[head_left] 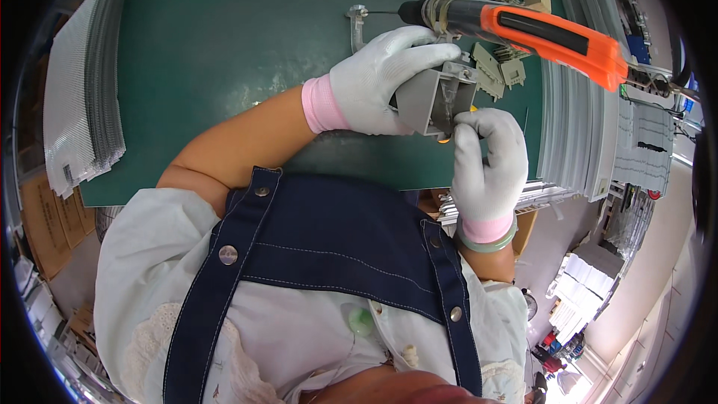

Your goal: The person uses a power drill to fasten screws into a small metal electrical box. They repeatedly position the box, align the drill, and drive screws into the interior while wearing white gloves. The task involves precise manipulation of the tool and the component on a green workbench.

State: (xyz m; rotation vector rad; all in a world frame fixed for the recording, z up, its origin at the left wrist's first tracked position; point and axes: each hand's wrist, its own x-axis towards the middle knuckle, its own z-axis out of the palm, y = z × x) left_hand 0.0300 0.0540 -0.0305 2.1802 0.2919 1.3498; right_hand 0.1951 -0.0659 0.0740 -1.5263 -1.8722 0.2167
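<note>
"How is the left hand point(366, 90) posed?"
"Gloved, its back showing, the forearm angled in from the lower left. It grips the grey box-shaped part point(416, 102) by its left side, one finger stretched along the far edge."
"And the right hand point(495, 161)?"
"Raised from below, fingers curled, fingertips bunched at the part's right edge. I can't tell whether they pinch something or only touch it."
"So the part sits between both hands?"
"Yes, tilted, its open side in view."
"What's hard to make out?"
"The left fingertips behind the part, and the small orange piece point(444, 141) mostly hidden under it. The orange power screwdriver point(561, 37), beyond both hands, covers some table point(224, 37)."
</note>
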